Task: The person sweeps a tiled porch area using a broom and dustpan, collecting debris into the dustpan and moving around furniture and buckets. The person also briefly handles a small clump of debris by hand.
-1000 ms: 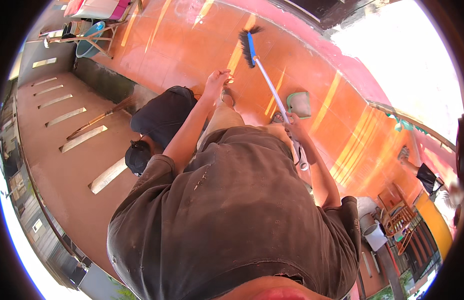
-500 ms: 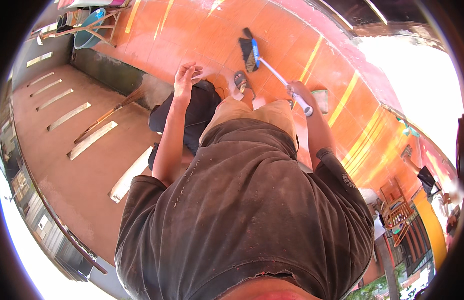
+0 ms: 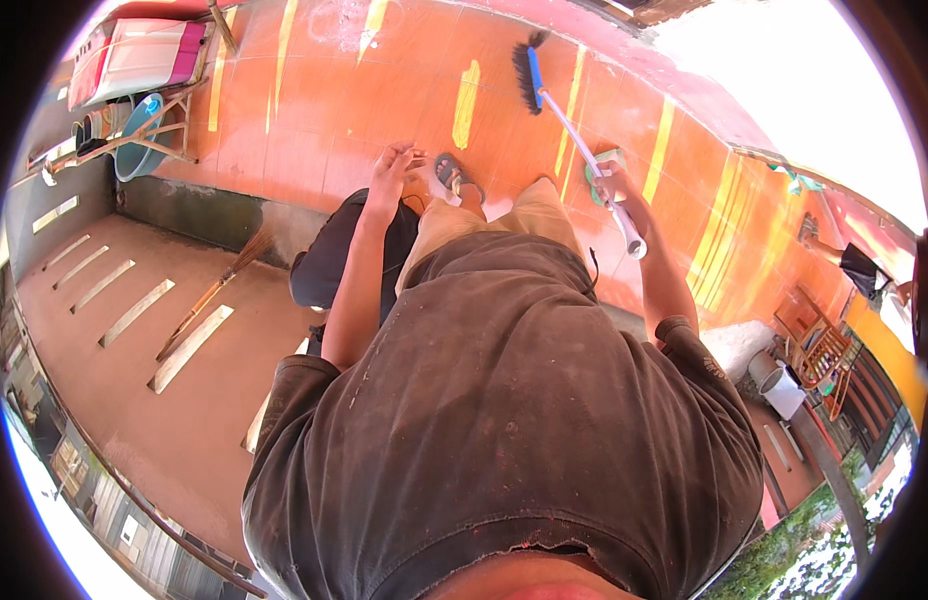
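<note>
Broom (image 3: pixel 570 130), one: being clamped in the right hand (image 3: pixel 621 188), with fingers wrapping around the upper part of one pale handle. Poking out on the near side of that hand, one rounded handle end. Slanting away ahead and to the left of it, the long part of the handle, ending in one blue head with dark bristles (image 3: pixel 535 80) over the tiled floor (image 3: pixel 324 110); cannot tell whether touching. Showing just behind the same hand, partly covered, one green-edged dustpan (image 3: pixel 612 157).

Holding the left hand (image 3: pixel 392 168) up off to the other side, with fingers half curling and standing a little apart. Showing just to the right of that hand, one sandalled foot (image 3: pixel 450 174). Bulging below and left of it, behind the forearm, one dark form (image 3: pixel 329 250), too covered to name. Slanting farther left, against the wall, one straw broom (image 3: pixel 212 295). Sitting well beyond, up and left, one blue basin (image 3: pixel 139 150). Standing well to the right of the right hand, one wooden chair (image 3: pixel 809 345).
</note>
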`<state>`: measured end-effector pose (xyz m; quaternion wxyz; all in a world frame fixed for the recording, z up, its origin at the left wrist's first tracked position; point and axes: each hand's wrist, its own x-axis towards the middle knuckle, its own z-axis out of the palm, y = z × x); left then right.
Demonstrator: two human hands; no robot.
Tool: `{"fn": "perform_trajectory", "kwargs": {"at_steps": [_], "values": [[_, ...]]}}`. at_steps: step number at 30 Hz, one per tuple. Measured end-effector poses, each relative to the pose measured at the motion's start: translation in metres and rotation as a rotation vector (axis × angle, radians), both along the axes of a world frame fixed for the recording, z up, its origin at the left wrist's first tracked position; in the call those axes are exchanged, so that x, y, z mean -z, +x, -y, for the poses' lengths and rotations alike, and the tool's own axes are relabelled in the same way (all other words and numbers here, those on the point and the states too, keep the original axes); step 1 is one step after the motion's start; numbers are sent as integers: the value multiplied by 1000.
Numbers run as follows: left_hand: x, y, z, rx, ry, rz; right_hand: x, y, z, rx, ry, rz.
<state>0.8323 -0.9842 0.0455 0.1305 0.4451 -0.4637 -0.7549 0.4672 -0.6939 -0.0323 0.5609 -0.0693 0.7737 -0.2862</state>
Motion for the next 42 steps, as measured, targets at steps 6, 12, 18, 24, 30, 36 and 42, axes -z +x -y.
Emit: {"fn": "perform_trajectory", "kwargs": {"at_steps": [6,12,18,24,30,36,42], "values": [[-9,-48,-19,50,-95,-10,-42,33,-76,-17,-29,64],[-9,-86,-76,163,-32,-7,-38,17,-213,-1,78,-192],[-1,-147,-134,301,-11,-20,-40,15,-306,-3,214,-410],[-17,-186,-149,456,-63,13,-33,59,-339,10,356,-254],[-15,-196,-141,575,-35,17,-2,160,-370,213,389,-336],[-1,-213,-135,733,43,16,2,238,-381,455,549,-321],[8,-242,-159,942,37,-24,29,287,-434,791,669,-242]]}}
